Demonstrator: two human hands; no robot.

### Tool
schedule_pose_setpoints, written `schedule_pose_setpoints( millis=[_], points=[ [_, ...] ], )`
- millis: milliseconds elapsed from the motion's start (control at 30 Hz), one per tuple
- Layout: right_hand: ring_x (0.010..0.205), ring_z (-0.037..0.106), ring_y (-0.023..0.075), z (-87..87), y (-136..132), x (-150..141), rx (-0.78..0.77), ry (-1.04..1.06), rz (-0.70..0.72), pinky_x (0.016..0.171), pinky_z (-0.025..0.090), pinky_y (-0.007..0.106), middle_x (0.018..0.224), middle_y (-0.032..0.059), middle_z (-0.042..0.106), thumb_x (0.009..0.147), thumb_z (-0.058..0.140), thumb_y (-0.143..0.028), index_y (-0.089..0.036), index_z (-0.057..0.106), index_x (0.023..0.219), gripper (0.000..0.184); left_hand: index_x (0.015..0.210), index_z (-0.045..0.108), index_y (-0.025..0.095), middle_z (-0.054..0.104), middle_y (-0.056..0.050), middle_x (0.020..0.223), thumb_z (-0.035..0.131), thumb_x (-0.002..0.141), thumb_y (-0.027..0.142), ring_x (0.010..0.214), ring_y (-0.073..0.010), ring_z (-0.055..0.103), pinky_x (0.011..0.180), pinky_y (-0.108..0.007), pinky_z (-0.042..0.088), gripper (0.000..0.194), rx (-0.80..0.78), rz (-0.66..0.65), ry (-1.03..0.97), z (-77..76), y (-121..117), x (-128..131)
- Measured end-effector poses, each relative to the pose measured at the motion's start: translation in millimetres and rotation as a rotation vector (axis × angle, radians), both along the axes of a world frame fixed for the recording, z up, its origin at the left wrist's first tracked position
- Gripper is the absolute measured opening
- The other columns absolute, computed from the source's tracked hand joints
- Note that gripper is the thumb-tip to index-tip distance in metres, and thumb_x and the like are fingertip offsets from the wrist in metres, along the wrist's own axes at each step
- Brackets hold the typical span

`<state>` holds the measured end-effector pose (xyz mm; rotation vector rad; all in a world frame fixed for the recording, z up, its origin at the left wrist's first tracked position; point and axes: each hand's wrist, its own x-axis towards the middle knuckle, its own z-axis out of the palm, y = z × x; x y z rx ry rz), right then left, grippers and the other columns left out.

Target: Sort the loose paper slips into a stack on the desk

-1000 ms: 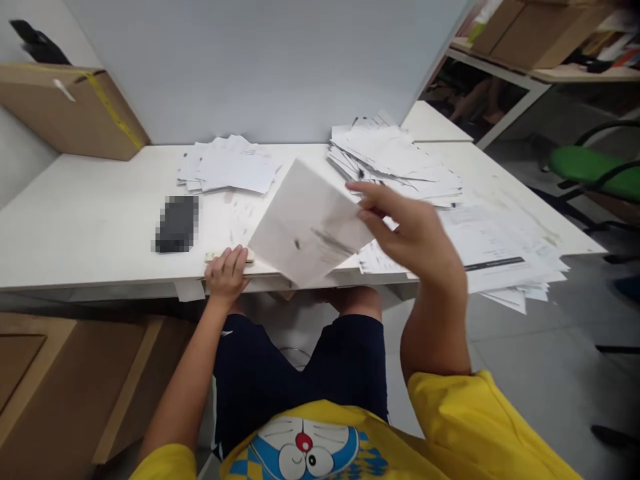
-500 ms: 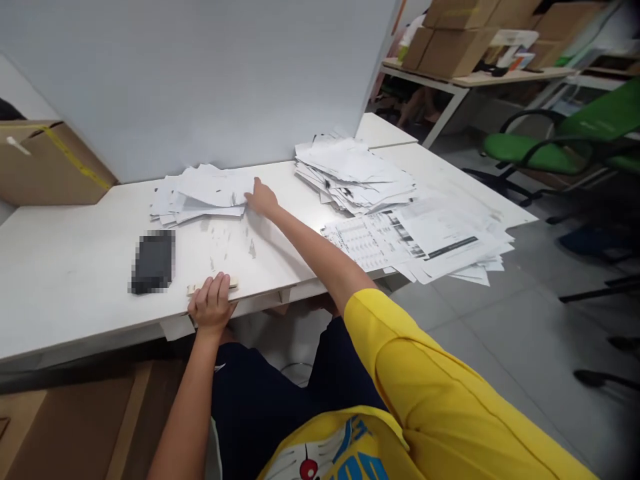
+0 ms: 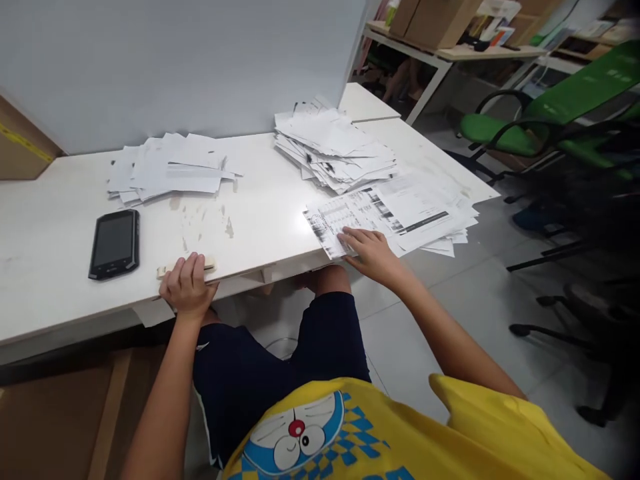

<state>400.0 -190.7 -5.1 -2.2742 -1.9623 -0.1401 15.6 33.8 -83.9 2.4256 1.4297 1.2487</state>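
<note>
My right hand (image 3: pixel 369 250) lies flat, fingers stretched, on a printed sheet (image 3: pixel 350 217) at the near edge of a spread of papers (image 3: pixel 425 210) on the white table (image 3: pixel 260 213). My left hand (image 3: pixel 187 287) is curled over the table's front edge, fingers closed on a small cream-coloured flat object (image 3: pixel 187 266). A loose pile of sheets (image 3: pixel 167 167) lies at the back left of the table. A taller messy stack (image 3: pixel 333 147) sits at the back right.
A black phone (image 3: pixel 115 243) lies face up left of my left hand. A grey partition (image 3: pixel 200 60) stands behind the table. A cardboard box (image 3: pixel 20 143) sits at far left. Green chairs (image 3: pixel 550 113) and another table with boxes (image 3: pixel 440 27) are to the right.
My right hand carried a sheet to the back-left pile, left it there, then came back right and down onto the printed sheet near the table's edge. The left hand stayed put.
</note>
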Motion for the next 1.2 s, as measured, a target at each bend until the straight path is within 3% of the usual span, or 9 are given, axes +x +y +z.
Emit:
schedule_pose_setpoints(
  millis=[200,300,467,533,633,767,933,1067,1200],
  points=[
    [0.101,0.067,0.0241,-12.3,3,1,0.338,-0.05,0.071,0.085,0.045,0.04,0.116,0.0105,0.075,0.1,0.039,-0.018,-0.021,0.068,0.114,0.032,0.142,0.05,0.017,0.046,-0.024,0.151,0.069,0.076,0.047,0.145,-0.0446,0.032,0.117,-0.063,0.011,0.076,0.098,-0.077,0.055,22.7,-10,1],
    [0.099,0.069,0.022,-16.2,-2,-13,0.477,-0.018,0.171,0.082,0.048,0.038,0.109,0.0088,0.077,0.1,0.043,-0.021,-0.023,0.069,0.112,0.029,0.126,0.063,0.019,0.054,-0.023,0.143,0.073,0.073,0.046,0.143,-0.047,0.035,0.117,-0.067,0.009,0.06,-0.027,-0.166,-0.01,28.6,-39,8],
    [0.11,0.068,0.0206,-30.0,-14,-70,0.522,0.04,0.386,0.089,0.051,0.038,0.118,0.0056,0.075,0.1,0.049,-0.022,-0.027,0.066,0.123,0.029,0.129,0.06,0.024,0.066,-0.013,0.13,0.064,0.082,0.058,0.126,-0.032,0.058,0.111,-0.05,0.041,0.058,-0.782,-0.457,-0.665,39.2,-141,66],
    [0.118,0.065,0.02,-35.0,-18,-91,0.506,0.058,0.461,0.096,0.05,0.037,0.126,0.005,0.072,0.1,0.049,-0.018,-0.027,0.063,0.129,0.034,0.131,0.059,0.024,0.066,-0.012,0.132,0.056,0.086,0.063,0.124,-0.0298,0.061,0.105,-0.046,0.049,0.059,-1.182,-0.446,-1.016,47.7,-169,93],
    [0.127,0.06,0.0208,-40.0,-26,-110,0.49,0.076,0.506,0.104,0.047,0.039,0.136,0.0055,0.066,0.099,0.049,-0.015,-0.025,0.059,0.135,0.039,0.128,0.062,0.02,0.069,-0.011,0.128,0.063,0.088,0.038,0.123,-0.0257,0.063,0.105,-0.039,0.051,0.043,-1.412,-0.251,-1.342,60.4,-182,116],
    [0.13,0.058,0.0232,-44.1,-43,-119,0.513,0.162,0.417,0.106,0.046,0.042,0.136,0.0085,0.065,0.097,0.051,-0.014,-0.023,0.055,0.14,0.043,0.124,0.066,0.021,0.075,-0.006,0.116,0.064,0.082,0.006,0.109,-0.0199,0.07,0.103,-0.034,0.053,0.044,-1.437,0.011,-1.445,69.9,-176,116],
    [0.13,0.058,0.0257,-52.2,-60,-124,0.554,0.366,0.28,0.105,0.047,0.046,0.135,0.0104,0.066,0.096,0.054,-0.018,-0.025,0.054,0.14,0.045,0.124,0.066,0.022,0.075,-0.005,0.117,0.062,0.087,0.006,0.109,-0.0181,0.071,0.102,-0.032,0.054,0.041,-1.389,0.118,-1.508,67.4,-176,113],
    [0.126,0.059,0.0287,-57.7,-50,-117,0.668,0.736,-0.17,0.105,0.048,0.052,0.131,0.0107,0.067,0.097,0.051,-0.035,-0.026,0.065,0.125,0.032,0.124,0.065,0.018,0.073,-0.009,0.123,0.063,0.09,0.014,0.119,-0.0197,0.067,0.106,-0.033,0.052,0.035,-1.357,0.11,-1.505,59.6,-178,111],
    [0.107,0.069,0.0288,-50.1,-27,-91,0.493,1.387,-0.447,0.088,0.058,0.045,0.115,0.0127,0.073,0.093,0.044,-0.061,-0.021,0.067,0.118,0.052,0.118,0.067,0.016,0.072,-0.011,0.123,0.066,0.09,0.029,0.118,-0.0245,0.067,0.105,-0.037,0.054,0.03,-1.41,0.16,-1.447,51.0,-180,100]
  ],
)
